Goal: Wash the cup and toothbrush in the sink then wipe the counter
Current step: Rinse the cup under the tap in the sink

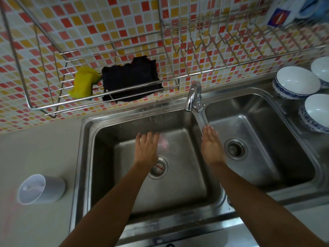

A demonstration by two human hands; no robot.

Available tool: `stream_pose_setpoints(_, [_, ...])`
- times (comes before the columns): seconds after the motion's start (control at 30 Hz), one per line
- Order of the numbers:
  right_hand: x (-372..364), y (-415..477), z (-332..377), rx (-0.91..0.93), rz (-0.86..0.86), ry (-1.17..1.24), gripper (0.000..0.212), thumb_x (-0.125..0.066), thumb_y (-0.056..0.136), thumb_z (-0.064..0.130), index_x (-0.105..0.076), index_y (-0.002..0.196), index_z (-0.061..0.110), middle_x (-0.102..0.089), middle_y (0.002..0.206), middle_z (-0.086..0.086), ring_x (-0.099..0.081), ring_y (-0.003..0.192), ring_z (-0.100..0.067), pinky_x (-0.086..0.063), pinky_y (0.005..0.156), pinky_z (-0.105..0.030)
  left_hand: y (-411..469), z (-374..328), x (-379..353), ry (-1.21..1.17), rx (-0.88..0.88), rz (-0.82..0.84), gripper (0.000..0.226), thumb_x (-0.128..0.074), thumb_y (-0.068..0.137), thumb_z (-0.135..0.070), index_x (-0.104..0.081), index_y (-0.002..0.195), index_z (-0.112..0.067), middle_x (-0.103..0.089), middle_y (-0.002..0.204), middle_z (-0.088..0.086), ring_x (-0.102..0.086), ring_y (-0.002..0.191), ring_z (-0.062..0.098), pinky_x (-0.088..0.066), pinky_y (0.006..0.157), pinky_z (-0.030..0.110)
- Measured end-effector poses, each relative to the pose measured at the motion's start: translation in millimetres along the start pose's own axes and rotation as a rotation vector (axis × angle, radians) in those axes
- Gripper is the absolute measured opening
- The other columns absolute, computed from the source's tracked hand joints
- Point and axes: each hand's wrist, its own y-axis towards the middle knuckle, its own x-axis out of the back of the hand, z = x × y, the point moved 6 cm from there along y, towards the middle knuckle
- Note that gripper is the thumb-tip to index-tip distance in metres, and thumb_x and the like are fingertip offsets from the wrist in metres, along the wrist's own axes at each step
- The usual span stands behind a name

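The left hand (146,147), fingers spread, hangs over the sink (85,157); the right hand (211,145), flat, touches its tap lever (202,116). The cup (41,188) lies left of the sink.

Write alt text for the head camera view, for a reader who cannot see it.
Two open hands reach over a double steel sink, the left hand above the left basin, the right hand by the faucet spout. A pale cup lies sideways on the counter at left; a dark cloth and yellow sponge sit in a wall rack.
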Motion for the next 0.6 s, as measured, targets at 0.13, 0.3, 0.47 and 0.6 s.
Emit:
stream_pose_setpoints(0.13, [2.2,-0.6,2.9,0.011,0.017,-0.029,0.056,-0.065,0.078,-0.01,-0.048,0.132,-0.008,-0.048,0.137,-0.027,-0.043,0.131,-0.039,-0.026,0.109,-0.048,-28.7,13.3,-33.9,-0.229,0.18,0.093,0.081,-0.072,0.077,-0.043,-0.027,0.14,-0.017,-0.041,0.138,0.005,-0.04,0.132,0.026,-0.013,0.119,0.051])
stream_pose_setpoints(0.3, [27.8,-9.4,18.1,0.13,-0.009,0.045,0.045,-0.043,0.094,0.009,-0.045,0.139,0.008,-0.036,0.149,-0.019,-0.029,0.139,-0.034,-0.03,0.111,-0.053,-64.3,25.6,-41.6,-0.382,0.25,0.045,0.081,-0.074,0.073,-0.047,-0.033,0.137,-0.018,-0.044,0.136,0.002,-0.043,0.13,0.024,-0.013,0.117,0.056])
stream_pose_setpoints(0.47, [44.0,-32.4,68.6,0.241,0.01,0.185,0.045,-0.041,0.096,0.029,-0.047,0.138,0.013,-0.037,0.149,-0.011,-0.033,0.137,-0.028,-0.038,0.105,-0.05,-92.6,51.3,-32.6,-0.514,0.364,-0.077,0.083,-0.074,0.07,-0.055,-0.038,0.134,-0.018,-0.052,0.129,0.004,-0.049,0.126,0.024,-0.018,0.117,0.056])
stream_pose_setpoints(0.6, [87.5,-39.1,147.2,0.383,-0.171,0.39,0.042,-0.057,0.092,0.02,-0.053,0.133,0.009,-0.039,0.147,-0.012,-0.036,0.135,-0.027,-0.037,0.107,-0.045,-114.7,65.5,-13.9,-0.601,0.454,-0.189,0.087,-0.071,0.066,-0.067,-0.041,0.13,-0.016,-0.056,0.124,0.004,-0.053,0.122,0.022,-0.018,0.115,0.055])
